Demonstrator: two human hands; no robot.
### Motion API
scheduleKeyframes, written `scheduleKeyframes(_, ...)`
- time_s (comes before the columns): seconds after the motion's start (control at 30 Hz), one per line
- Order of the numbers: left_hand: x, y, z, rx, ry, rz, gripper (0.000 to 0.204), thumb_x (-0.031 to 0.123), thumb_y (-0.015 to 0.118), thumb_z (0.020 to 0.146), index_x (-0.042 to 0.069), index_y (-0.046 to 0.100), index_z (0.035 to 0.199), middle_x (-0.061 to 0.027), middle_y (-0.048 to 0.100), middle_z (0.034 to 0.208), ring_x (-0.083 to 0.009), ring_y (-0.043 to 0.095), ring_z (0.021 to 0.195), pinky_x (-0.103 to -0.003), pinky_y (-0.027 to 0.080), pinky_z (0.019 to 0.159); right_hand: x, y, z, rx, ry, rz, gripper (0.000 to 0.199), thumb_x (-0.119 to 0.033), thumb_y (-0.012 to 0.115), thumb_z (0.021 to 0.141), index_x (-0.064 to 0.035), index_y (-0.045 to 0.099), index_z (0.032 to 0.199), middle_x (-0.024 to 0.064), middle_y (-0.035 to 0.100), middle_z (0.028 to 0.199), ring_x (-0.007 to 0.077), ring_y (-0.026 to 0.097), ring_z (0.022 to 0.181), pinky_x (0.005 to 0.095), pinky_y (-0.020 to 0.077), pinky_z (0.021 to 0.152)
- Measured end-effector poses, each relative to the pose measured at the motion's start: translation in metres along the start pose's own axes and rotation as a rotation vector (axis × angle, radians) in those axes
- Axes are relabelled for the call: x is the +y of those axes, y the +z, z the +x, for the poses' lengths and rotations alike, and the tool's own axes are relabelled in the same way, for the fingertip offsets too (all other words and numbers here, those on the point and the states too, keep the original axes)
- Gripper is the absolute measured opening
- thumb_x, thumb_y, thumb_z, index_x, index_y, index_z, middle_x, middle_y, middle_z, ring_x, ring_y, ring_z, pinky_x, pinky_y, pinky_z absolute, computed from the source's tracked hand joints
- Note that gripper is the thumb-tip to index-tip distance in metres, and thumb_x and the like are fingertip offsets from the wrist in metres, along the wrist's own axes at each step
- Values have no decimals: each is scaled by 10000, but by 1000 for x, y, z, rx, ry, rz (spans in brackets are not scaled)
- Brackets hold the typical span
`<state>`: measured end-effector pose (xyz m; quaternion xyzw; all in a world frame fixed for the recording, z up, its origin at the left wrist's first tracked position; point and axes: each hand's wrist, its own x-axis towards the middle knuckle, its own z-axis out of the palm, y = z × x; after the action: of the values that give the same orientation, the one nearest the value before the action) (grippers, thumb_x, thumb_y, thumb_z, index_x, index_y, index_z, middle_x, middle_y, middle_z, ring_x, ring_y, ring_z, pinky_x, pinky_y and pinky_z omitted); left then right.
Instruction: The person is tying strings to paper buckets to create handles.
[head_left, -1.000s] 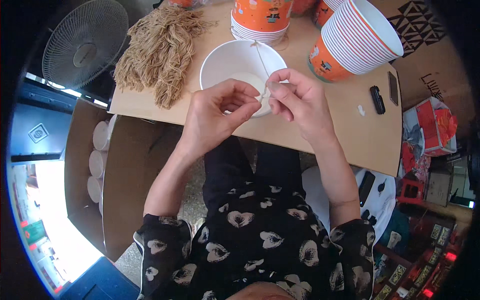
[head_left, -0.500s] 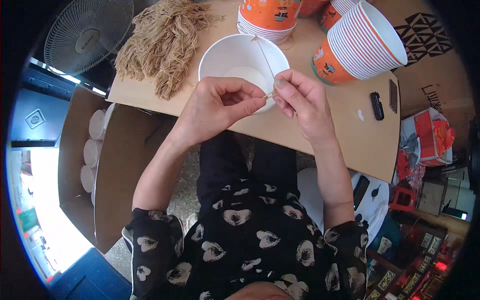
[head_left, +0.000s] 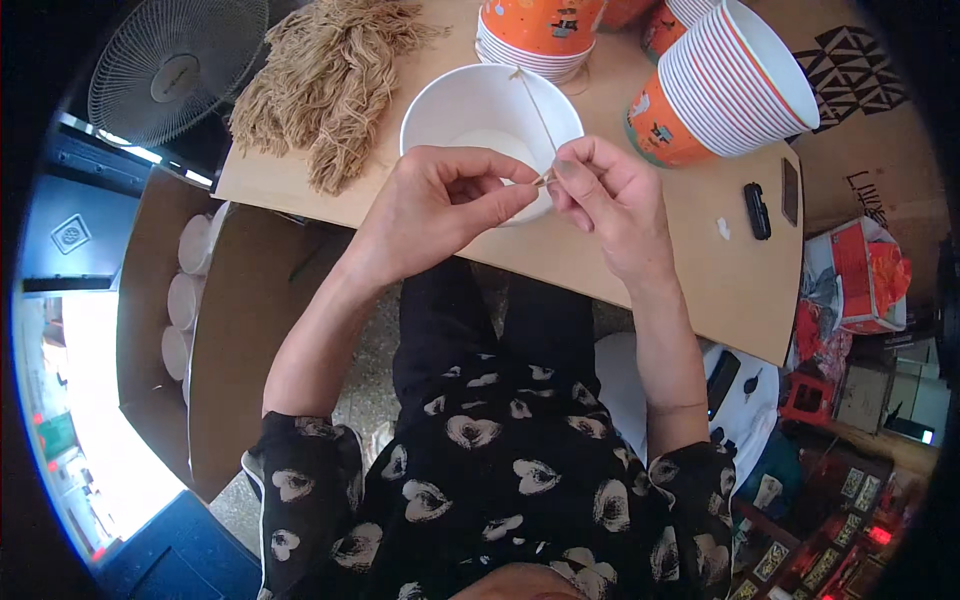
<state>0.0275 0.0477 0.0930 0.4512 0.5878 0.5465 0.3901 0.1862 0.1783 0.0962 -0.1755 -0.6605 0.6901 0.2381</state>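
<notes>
A white paper bucket (head_left: 440, 105) stands near the front edge of the table, its open mouth toward me. From its far rim a thin brown cord (head_left: 537, 112) runs down to my fingers. My left hand (head_left: 440, 205) pinches the cord between thumb and forefinger, over the bucket's near rim. Right beside it, my right hand (head_left: 612, 205) is closed on the same cord, with its fingertips almost touching the left ones. Whether there is a knot between the fingertips is too small to tell.
A bundle of brown cords (head_left: 320, 90) lies on the table (head_left: 690, 285) at the left. Orange and white bucket stacks (head_left: 735, 85) stand behind and right. A black object (head_left: 756, 211) lies near the right edge. A cardboard box (head_left: 240, 340) with white round items is at my left.
Both hands have shifted slightly up, still pinching the cord. My left fingertips are a little closer to the right ones.
</notes>
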Motion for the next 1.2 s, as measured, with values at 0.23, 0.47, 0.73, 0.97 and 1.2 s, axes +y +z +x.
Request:
scheduleKeyframes(0.23,3,3,3,31,37,36,169,133,701,897,-12,732,978,54,626,686,11,506,619,-170,411,545,-2,-3,-2,-55,33,-57,128,-123,579,978,0,600,1005,1,613,770,25,487,647,173,371,559)
scheduleKeyframes(0.47,4,7,1,80,-1,27,149,137,710,879,7,739,947,68,579,629,15,456,567,-169,350,503,-2,-1,-4,-63,2,-28,172,-168,560,991,-2,599,1007,16,609,763,12,436,575,163,329,502)
scheduleKeyframes(0.73,-1,7,2,99,31,-22,127,122,715,872,17,740,937,82,565,623,16,437,558,-162,330,490,-7,1,-3,-42,122,-69,394,-350,519,1014,-36,568,781,-4,560,644,17,431,537,183,341,490)
scheduleKeyframes(0.97,0,4,3,61,49,-6,141,128,715,884,8,738,953,61,606,666,13,482,597,-165,360,508,-2,1,-1,-76,68,-151,307,-245,545,1005,-42,583,779,-31,554,653,15,425,540,192,331,487)
scheduleKeyframes(1.2,5,-15,3,-93,-89,-53,253,228,611,975,0,690,1054,-4,668,832,-56,583,725,-218,498,696,-6,-8,-1,-76,62,-58,190,-160,531,1008,-17,583,895,-6,585,729,12,434,542,185,324,473)
